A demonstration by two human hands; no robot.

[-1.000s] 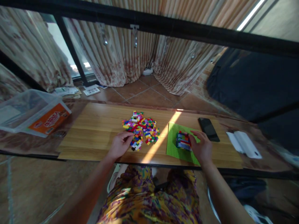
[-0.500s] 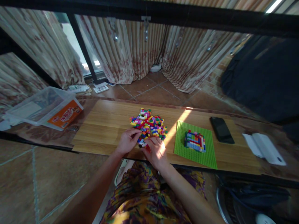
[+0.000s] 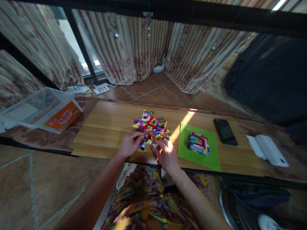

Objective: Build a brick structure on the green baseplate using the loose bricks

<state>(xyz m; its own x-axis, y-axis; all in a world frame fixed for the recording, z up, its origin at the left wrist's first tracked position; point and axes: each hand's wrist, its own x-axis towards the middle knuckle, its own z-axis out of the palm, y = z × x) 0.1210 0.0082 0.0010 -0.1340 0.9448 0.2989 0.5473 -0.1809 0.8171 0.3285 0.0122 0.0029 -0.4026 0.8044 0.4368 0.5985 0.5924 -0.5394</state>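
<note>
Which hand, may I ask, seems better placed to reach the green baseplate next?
Probably the right hand: it lies between the left hand and the green baseplate, so it is nearer.

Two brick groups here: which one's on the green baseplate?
The compact brick block, joined in rows, on the green baseplate. The other group, the loose heap by the left hand and right hand, lies spread on the wooden board.

Striped curtains [image 3: 134, 48], brown tiled floor [image 3: 141, 90], window [image 3: 68, 36] at left; sunlight streak [image 3: 187, 118]
</note>
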